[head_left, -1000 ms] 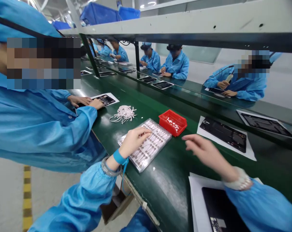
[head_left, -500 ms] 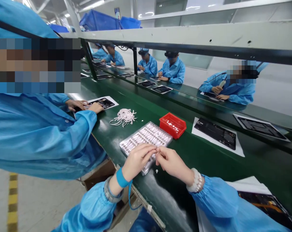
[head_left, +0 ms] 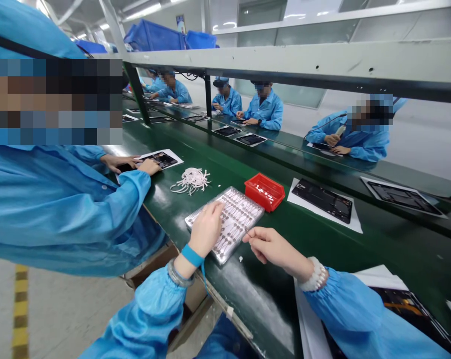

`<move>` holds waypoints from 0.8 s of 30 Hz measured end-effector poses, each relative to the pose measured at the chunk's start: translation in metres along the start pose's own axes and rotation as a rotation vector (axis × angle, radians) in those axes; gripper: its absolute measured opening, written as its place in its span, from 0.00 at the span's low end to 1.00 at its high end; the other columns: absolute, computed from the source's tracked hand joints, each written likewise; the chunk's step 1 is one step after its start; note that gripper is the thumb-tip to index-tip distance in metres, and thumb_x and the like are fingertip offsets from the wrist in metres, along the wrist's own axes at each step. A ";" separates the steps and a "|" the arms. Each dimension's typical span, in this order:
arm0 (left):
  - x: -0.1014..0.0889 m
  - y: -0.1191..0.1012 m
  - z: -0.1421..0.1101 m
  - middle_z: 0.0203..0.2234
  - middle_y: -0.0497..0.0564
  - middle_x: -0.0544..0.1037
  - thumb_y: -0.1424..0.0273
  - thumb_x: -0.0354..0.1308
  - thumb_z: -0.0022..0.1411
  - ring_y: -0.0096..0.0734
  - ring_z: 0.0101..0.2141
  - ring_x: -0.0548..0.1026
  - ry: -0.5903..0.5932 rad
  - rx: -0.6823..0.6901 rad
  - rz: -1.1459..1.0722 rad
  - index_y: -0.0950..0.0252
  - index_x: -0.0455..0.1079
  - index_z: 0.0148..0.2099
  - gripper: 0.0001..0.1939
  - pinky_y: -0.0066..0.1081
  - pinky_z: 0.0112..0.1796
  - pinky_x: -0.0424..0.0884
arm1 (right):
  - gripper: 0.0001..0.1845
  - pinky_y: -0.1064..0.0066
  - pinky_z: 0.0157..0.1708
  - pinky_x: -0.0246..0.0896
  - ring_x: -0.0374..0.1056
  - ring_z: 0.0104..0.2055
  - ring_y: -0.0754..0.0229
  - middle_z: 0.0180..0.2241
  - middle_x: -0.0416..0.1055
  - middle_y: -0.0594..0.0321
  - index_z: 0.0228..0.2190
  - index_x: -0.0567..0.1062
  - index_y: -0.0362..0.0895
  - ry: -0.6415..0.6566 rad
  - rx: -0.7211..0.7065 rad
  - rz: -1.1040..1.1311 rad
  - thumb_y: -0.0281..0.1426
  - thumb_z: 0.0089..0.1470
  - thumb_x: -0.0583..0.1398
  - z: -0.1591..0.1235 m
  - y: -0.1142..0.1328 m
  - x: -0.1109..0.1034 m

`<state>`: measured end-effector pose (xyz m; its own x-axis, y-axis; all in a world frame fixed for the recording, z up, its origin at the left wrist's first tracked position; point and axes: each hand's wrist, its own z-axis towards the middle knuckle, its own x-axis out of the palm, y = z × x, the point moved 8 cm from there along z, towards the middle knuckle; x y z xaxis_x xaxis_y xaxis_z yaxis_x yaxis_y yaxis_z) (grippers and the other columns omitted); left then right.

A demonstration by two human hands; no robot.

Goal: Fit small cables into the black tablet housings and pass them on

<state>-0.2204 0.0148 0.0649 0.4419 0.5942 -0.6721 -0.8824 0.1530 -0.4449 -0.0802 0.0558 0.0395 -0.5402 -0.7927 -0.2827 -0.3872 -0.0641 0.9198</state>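
Observation:
A clear plastic parts tray (head_left: 243, 209) with rows of small silvery pieces lies on the green conveyor belt (head_left: 277, 284). My left hand (head_left: 206, 229) rests on the tray's near left part, fingers curled down onto the rows. My right hand (head_left: 268, 244) hovers just right of the tray's near corner, thumb and forefinger pinched on something too small to name. A tiny white speck (head_left: 240, 259) lies on the belt below it.
A red bin (head_left: 264, 191) sits behind the tray, a heap of white strips (head_left: 191, 180) to its left. Dark device panels on white sheets (head_left: 324, 202) lie along the belt, one at my right elbow (head_left: 408, 306). A co-worker in blue (head_left: 61, 199) works close on the left; others sit across.
My hands met at the tray's near edge, then parted: the left moved back up onto the tray, the right stayed pinched beside its corner. The panel on the belt drifted left.

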 end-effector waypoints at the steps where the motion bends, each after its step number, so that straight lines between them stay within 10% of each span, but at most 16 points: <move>1: 0.000 -0.005 -0.001 0.46 0.60 0.71 0.81 0.45 0.59 0.43 0.49 0.68 0.011 0.025 0.006 0.68 0.66 0.51 0.19 0.45 0.50 0.64 | 0.08 0.77 0.18 0.46 0.52 0.15 0.70 0.13 0.58 0.75 0.29 0.68 0.42 0.013 0.040 0.068 0.25 0.46 0.51 -0.004 -0.003 -0.002; 4: 0.006 -0.045 -0.012 0.53 0.59 0.68 0.78 0.47 0.63 0.41 0.53 0.64 0.121 0.231 -0.058 0.66 0.61 0.58 0.21 0.43 0.53 0.62 | 0.08 0.78 0.18 0.44 0.48 0.14 0.72 0.12 0.55 0.75 0.26 0.69 0.41 0.056 0.125 0.231 0.25 0.41 0.51 -0.021 -0.008 -0.008; 8: 0.013 -0.108 -0.033 0.39 0.53 0.76 0.73 0.47 0.68 0.34 0.41 0.71 0.206 0.440 -0.247 0.65 0.70 0.47 0.11 0.34 0.43 0.68 | 0.07 0.78 0.17 0.45 0.45 0.14 0.72 0.11 0.52 0.76 0.22 0.69 0.42 0.083 0.190 0.273 0.25 0.38 0.51 -0.054 -0.017 -0.015; 16: 0.078 -0.160 -0.057 0.28 0.46 0.77 0.73 0.52 0.65 0.24 0.30 0.74 0.581 0.046 -0.762 0.64 0.73 0.35 0.09 0.22 0.33 0.69 | 0.07 0.79 0.18 0.46 0.53 0.16 0.71 0.14 0.59 0.73 0.27 0.71 0.42 -0.193 0.187 -0.085 0.24 0.48 0.53 -0.148 -0.055 -0.049; 20: 0.082 -0.193 -0.070 0.34 0.47 0.79 0.74 0.56 0.63 0.24 0.35 0.77 0.551 0.187 -0.859 0.61 0.74 0.43 0.08 0.19 0.38 0.71 | 0.08 0.78 0.18 0.49 0.54 0.15 0.70 0.13 0.59 0.74 0.28 0.69 0.42 -0.238 0.269 0.106 0.25 0.53 0.50 -0.188 -0.082 -0.048; 24: 0.084 -0.212 -0.079 0.34 0.47 0.79 0.75 0.54 0.64 0.23 0.34 0.77 0.479 0.263 -0.808 0.61 0.74 0.42 0.09 0.17 0.39 0.71 | 0.08 0.76 0.28 0.57 0.63 0.27 0.67 0.24 0.67 0.67 0.30 0.72 0.43 -0.513 0.047 -0.153 0.26 0.56 0.53 -0.223 -0.076 -0.059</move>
<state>0.0162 -0.0301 0.0563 0.8975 -0.1422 -0.4174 -0.2663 0.5797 -0.7701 0.1477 -0.0275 0.0470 -0.7661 -0.3776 -0.5201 -0.5170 -0.1188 0.8477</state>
